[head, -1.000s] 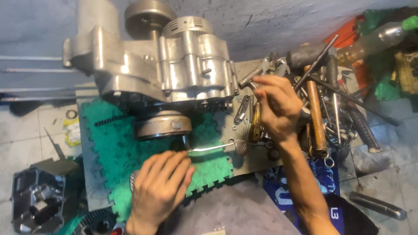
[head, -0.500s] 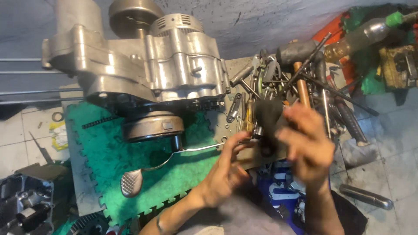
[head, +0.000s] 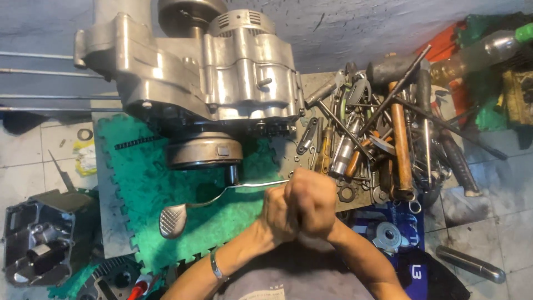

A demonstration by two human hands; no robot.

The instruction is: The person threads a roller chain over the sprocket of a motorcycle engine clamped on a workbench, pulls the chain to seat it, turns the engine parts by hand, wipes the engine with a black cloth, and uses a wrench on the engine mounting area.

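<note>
Hands meet at lower centre of the frame: the left hand (head: 277, 214) and right hand (head: 313, 201) are pressed together, fingers curled shut; whether anything sits between them I cannot tell. Just left of them lies one bent metal lever (head: 222, 194) on the green mat (head: 139, 183), probably laid flat to stop it rolling. One engine case (head: 194, 72) stands at upper centre. One tool pile (head: 388, 133) fills the right.

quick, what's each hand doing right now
Left hand: closed, pressed against the right hand; any contents hidden.
Right hand: closed, clasped with the left; cannot tell if it holds anything.
</note>
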